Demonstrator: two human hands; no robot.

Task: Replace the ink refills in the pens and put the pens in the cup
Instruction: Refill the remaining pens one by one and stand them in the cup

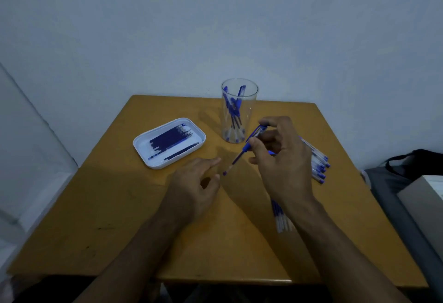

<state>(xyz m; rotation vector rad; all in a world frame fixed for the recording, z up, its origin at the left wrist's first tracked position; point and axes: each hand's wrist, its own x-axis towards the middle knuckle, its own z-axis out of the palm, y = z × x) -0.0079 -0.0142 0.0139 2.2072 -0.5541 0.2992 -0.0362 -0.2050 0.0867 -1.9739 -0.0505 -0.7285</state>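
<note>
My right hand (279, 156) pinches a blue pen (239, 156) near its cap end, above the table; the pen slants down to the left with its tip near my left hand. My left hand (196, 182) hovers just left of the tip, fingers relaxed, holding nothing. A clear plastic cup (238, 111) with several blue pens stands at the table's back middle. A white tray (143, 144) of dark blue refills (170, 139) lies to the left. A pile of pens (318, 163) lies behind my right hand. More refills (281, 221) show beside my right wrist.
The wooden table (119, 218) sits against a pale wall. A grey seat with a black bag (417, 158) and a pale box (426, 199) stands off the right edge. White cloth lies at the far left.
</note>
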